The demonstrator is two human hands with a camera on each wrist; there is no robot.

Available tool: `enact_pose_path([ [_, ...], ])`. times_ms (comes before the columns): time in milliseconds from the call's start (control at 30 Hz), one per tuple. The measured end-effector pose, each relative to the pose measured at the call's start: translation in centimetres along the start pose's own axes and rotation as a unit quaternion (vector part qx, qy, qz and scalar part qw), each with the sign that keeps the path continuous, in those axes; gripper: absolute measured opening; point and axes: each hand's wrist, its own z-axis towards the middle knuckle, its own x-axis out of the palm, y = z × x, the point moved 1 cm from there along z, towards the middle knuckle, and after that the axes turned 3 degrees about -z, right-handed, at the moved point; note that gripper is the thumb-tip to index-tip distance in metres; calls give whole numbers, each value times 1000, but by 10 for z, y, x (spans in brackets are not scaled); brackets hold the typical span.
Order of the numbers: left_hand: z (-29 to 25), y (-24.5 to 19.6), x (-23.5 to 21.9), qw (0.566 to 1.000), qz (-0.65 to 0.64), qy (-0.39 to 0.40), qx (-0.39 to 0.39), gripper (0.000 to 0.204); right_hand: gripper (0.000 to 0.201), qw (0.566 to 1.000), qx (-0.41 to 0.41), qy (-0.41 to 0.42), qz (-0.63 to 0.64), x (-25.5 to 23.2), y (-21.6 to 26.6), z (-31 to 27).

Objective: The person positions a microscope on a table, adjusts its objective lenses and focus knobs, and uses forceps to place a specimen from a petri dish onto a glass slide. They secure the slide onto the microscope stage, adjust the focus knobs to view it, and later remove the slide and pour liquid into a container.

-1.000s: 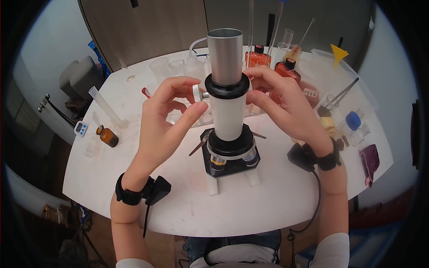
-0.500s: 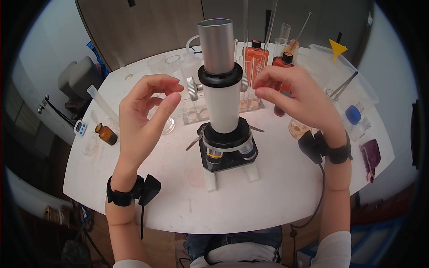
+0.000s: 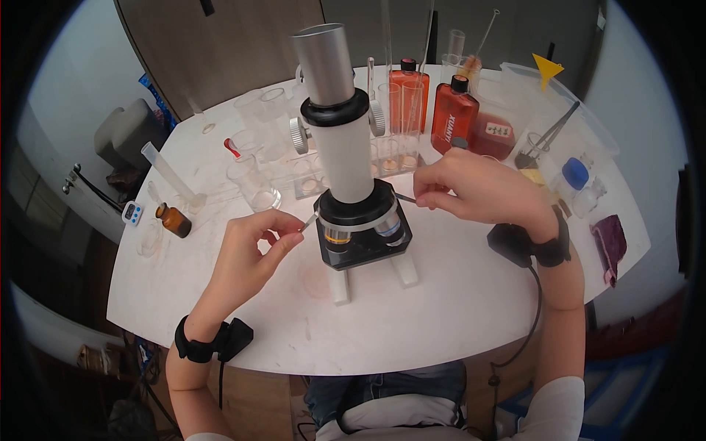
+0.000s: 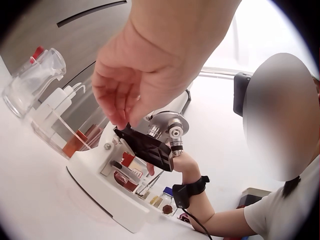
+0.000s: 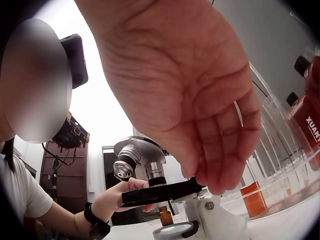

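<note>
A white microscope (image 3: 340,162) with a silver tube and black stage (image 3: 357,259) stands on the table. At the stage's left edge my left hand (image 3: 246,253) pinches the left metal stage clip (image 3: 309,221) between thumb and forefinger. My right hand (image 3: 482,187) has thumb and fingertips on the outer end of the right stage clip (image 3: 404,198). Both focus knobs (image 3: 298,136) are untouched, one on either side of the body. Objective lenses (image 4: 175,132) hang over the stage in the left wrist view.
Behind the microscope stand a test tube rack (image 3: 309,189), a glass beaker (image 3: 257,191) and red bottles (image 3: 450,121). An amber bottle (image 3: 173,219) and a small timer (image 3: 132,212) are at the left. Tweezers (image 3: 555,126) and a purple cloth (image 3: 610,246) lie toward the right.
Both hands have let go of the focus knobs, spread apart, then come down to the stage clips. The microscope now appears farther left and tilted in the head view.
</note>
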Motion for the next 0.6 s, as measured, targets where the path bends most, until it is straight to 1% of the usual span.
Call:
enact_pose_path([
  [67, -1, 0, 1, 1000, -5, -15, 15, 10, 15, 1000, -17, -12, 2, 0, 2, 1],
  [133, -2, -2, 2, 1000, -16, -6, 0, 9, 10, 1000, -8, -1, -3, 0, 4, 1],
  [233, -3, -4, 3, 1000, -27, 1, -3, 10, 9, 1000, -28, -7, 4, 2, 3, 1],
  [367, -1, -6, 2, 1000, -15, 7, 5, 9, 10, 999, -32, -13, -6, 3, 5, 2],
  [433, -1, -4, 2, 1000, -28, 12, -2, 9, 9, 1000, -11, 3, 2, 1, 6, 2],
  [600, 1, -3, -2, 1000, -10, 10, 2, 8, 10, 1000, -1, -5, -23, 1, 7, -2],
])
